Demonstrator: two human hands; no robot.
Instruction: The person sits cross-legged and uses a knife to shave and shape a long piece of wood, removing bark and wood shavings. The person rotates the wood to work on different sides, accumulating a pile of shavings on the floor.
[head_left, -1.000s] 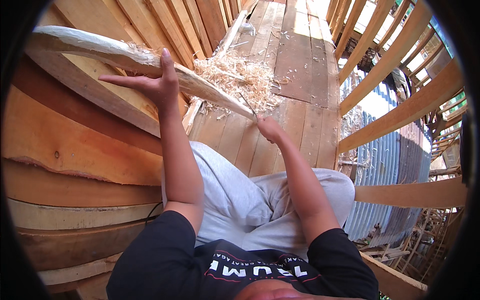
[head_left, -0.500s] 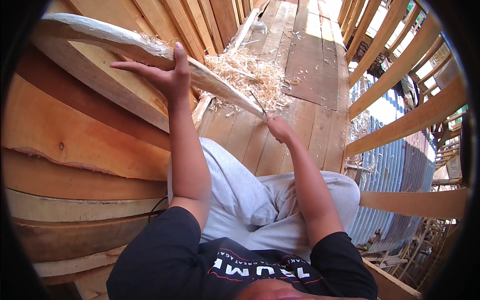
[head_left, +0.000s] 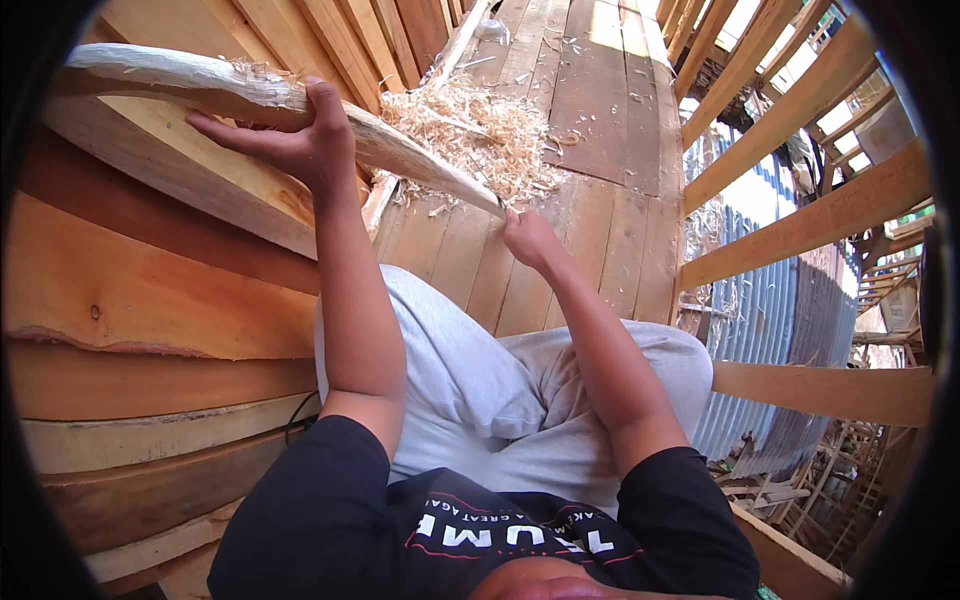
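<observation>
A long, slightly curved piece of pale shaved wood (head_left: 410,153) slants from the upper left down toward the middle. My left hand (head_left: 326,148) cradles it from below, the thumb hooked over its top and the fingers stretched out along its underside. At the wood's lower tip, my right hand (head_left: 533,240) is closed in a fist around a slim knife, whose handle the fingers hide. Only a bit of the dark knife blade (head_left: 502,203) shows, right against that tip. Curls of shaving cling to the upper side of the wood near my left thumb.
A heap of wood shavings (head_left: 480,140) lies on the plank floor (head_left: 600,235) beyond the wood. Curved planks (head_left: 160,275) wall the left side. Upright wooden ribs (head_left: 800,225) stand at right, with corrugated metal sheets (head_left: 745,330) outside. A small clear container (head_left: 492,30) sits far off.
The whole view has shifted slightly, so everything sits further left and up. The knife blade, plainly seen across the wood's tip before, now shows only as a small dark bit.
</observation>
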